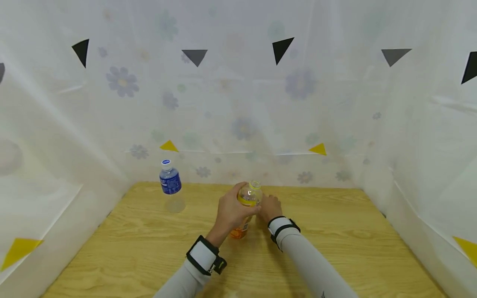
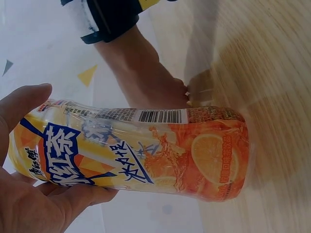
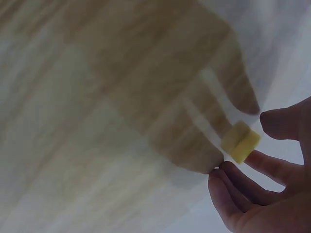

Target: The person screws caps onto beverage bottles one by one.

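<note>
the left hand [image 2: 29,194] wraps around the orange drink bottle [image 2: 141,153], standing near the middle of the surface [image 1: 335,231]. the right hand [image 3: 272,179] pinches its yellow cap [image 3: 240,141] just beside it. it's best to keep the open bottle straight so nothing spills.

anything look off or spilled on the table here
No spill shows on the wooden table. The orange drink bottle is uncapped: the left hand grips it upright, its mouth open, while the right hand holds the yellow cap away from it. The blue-labelled water bottle stands capped, untouched.
</note>
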Demonstrator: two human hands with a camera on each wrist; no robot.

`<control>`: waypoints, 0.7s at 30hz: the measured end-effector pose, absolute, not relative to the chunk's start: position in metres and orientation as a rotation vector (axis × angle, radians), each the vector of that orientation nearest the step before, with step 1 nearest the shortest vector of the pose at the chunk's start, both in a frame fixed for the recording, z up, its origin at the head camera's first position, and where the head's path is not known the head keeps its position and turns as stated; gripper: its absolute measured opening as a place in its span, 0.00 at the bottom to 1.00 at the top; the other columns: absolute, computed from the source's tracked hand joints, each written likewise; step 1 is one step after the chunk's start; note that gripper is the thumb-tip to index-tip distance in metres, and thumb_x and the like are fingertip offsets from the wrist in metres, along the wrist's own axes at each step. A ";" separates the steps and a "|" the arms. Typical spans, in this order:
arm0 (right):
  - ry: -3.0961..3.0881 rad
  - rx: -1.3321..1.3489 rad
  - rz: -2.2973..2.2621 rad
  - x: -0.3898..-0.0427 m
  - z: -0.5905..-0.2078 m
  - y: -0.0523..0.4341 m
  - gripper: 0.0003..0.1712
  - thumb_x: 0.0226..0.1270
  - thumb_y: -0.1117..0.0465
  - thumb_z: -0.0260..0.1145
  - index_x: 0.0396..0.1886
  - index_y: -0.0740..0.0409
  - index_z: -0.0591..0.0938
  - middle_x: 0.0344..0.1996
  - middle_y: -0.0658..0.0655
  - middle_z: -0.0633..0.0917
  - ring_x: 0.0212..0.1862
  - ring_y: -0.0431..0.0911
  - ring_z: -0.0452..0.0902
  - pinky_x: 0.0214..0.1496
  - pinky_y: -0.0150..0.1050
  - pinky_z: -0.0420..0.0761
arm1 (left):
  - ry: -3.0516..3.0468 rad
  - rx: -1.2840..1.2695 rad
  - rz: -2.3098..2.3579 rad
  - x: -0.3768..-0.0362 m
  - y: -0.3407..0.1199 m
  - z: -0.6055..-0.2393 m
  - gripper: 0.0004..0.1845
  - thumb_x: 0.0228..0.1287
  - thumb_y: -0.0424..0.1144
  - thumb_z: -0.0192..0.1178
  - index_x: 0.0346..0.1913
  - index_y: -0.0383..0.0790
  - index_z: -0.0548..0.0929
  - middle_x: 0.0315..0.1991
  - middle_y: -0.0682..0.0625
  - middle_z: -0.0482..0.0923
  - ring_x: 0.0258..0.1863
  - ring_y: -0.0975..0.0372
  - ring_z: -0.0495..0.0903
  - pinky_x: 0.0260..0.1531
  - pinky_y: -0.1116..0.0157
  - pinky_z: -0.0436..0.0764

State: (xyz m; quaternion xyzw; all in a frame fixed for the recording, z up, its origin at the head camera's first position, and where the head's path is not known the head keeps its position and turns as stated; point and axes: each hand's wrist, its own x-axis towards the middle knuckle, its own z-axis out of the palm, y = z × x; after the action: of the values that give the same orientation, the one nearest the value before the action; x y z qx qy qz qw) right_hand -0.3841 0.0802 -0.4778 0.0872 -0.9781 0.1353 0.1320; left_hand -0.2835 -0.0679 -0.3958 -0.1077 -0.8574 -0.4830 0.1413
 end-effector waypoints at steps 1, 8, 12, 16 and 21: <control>-2.845 0.253 0.380 -0.384 -0.480 0.080 0.16 0.67 0.59 0.61 0.45 0.67 0.84 0.39 0.70 0.87 0.44 0.66 0.81 0.47 0.61 0.81 | -2.476 -0.308 -1.398 -0.283 -0.068 -0.396 0.42 0.49 0.45 0.80 0.69 0.45 0.75 0.52 0.43 0.84 0.41 0.55 0.86 0.36 0.60 0.85; -2.879 0.243 0.326 -0.387 -0.488 0.080 0.17 0.69 0.58 0.61 0.45 0.69 0.84 0.40 0.70 0.86 0.45 0.65 0.81 0.49 0.60 0.81 | -2.462 -0.316 -1.418 -0.284 -0.069 -0.397 0.42 0.49 0.46 0.80 0.69 0.46 0.75 0.52 0.43 0.84 0.40 0.56 0.86 0.35 0.60 0.85; -2.884 0.232 0.355 -0.387 -0.487 0.083 0.18 0.68 0.58 0.62 0.44 0.71 0.83 0.40 0.71 0.85 0.44 0.65 0.81 0.49 0.60 0.81 | -2.451 -0.324 -1.429 -0.284 -0.069 -0.397 0.41 0.49 0.46 0.80 0.69 0.46 0.75 0.51 0.44 0.85 0.40 0.56 0.86 0.34 0.61 0.85; -2.842 0.252 0.399 -0.387 -0.480 0.087 0.15 0.62 0.61 0.64 0.42 0.71 0.81 0.37 0.72 0.84 0.43 0.66 0.81 0.47 0.59 0.82 | -2.449 -0.330 -1.439 -0.284 -0.069 -0.397 0.42 0.49 0.46 0.80 0.69 0.46 0.75 0.51 0.43 0.84 0.40 0.56 0.86 0.34 0.61 0.85; -2.738 0.352 0.494 -0.386 -0.451 0.091 0.12 0.59 0.67 0.67 0.41 0.70 0.80 0.32 0.69 0.84 0.38 0.65 0.83 0.41 0.56 0.83 | -2.446 -0.324 -1.451 -0.283 -0.069 -0.397 0.42 0.49 0.45 0.80 0.69 0.46 0.75 0.50 0.45 0.84 0.41 0.56 0.85 0.34 0.62 0.84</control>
State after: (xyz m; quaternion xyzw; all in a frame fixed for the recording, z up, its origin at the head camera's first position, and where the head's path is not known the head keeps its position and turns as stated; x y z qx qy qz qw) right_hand -0.3862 0.0908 -0.4506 0.1237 -0.9625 0.1736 0.1680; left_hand -0.2834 -0.0692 -0.3972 -0.1122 -0.8461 -0.5021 0.1390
